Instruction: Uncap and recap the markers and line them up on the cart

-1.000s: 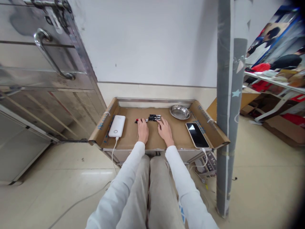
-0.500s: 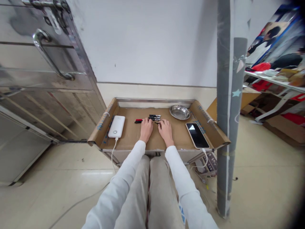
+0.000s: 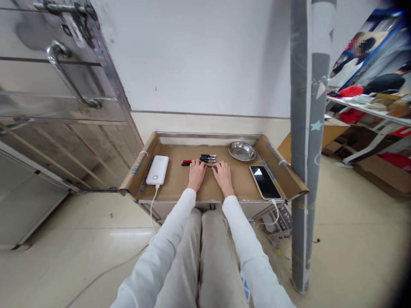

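Note:
My left hand (image 3: 196, 174) and my right hand (image 3: 222, 176) rest side by side on the cardboard-lined cart top (image 3: 205, 190), fingers curled. A thin black pen (image 3: 209, 166) spans the small gap between their fingertips, and both hands pinch it. Just beyond the left hand lies a red pen (image 3: 186, 162). A small bunch of black pens (image 3: 208, 158) lies past the fingertips of both hands. My white sleeves and beige trousers fill the lower view.
A white power bank (image 3: 157, 170) with a cable lies at the left of the cart. A phone (image 3: 265, 182) on a cable lies at the right, a steel bowl (image 3: 242, 150) at the back right. A grey pillar (image 3: 305, 128) stands right, a metal door (image 3: 64, 85) left.
My left hand moved right, off the red pen, toward my right hand. My right hand drew back a little, and a black pen now sits between the two hands.

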`<action>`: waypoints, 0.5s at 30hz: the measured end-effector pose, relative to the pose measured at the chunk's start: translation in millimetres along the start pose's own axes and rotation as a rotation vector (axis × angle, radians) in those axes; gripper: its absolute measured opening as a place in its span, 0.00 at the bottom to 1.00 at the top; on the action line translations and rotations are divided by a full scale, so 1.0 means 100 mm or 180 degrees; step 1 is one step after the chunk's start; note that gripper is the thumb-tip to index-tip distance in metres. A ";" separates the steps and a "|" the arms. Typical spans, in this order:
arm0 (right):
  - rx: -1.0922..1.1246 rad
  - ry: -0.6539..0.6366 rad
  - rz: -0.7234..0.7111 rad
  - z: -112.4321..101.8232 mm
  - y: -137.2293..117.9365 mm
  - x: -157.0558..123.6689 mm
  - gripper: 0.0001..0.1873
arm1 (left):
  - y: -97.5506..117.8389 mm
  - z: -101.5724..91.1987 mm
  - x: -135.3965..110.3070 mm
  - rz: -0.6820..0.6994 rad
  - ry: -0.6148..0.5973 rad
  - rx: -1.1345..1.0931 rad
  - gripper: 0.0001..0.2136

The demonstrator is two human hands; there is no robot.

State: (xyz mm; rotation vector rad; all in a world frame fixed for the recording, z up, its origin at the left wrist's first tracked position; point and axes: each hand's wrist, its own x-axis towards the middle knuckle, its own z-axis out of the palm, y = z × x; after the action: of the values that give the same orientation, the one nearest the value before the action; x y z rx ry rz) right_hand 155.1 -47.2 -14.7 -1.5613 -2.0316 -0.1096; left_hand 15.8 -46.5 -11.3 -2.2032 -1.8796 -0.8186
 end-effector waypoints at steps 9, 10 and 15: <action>0.0141 -0.0128 -0.0107 -0.01 0.01 0.01 0.15 | -0.03 0.00 0.04 0.0387 -0.0269 -0.0461 0.07; 0.0205 -0.0135 -0.0135 0.00 0.02 0.01 0.15 | -0.03 0.00 0.04 0.0412 -0.0307 -0.0568 0.06; 0.0450 -0.0188 -0.0277 0.02 0.03 0.02 0.13 | -0.03 0.00 0.03 0.0342 -0.0450 -0.1338 0.07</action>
State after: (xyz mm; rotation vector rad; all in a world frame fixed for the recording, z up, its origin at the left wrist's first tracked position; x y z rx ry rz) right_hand 156.9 -43.5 -16.7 -1.4053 -2.1049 0.0468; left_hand 13.4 -43.7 -10.7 -2.6434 -1.7552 -1.1540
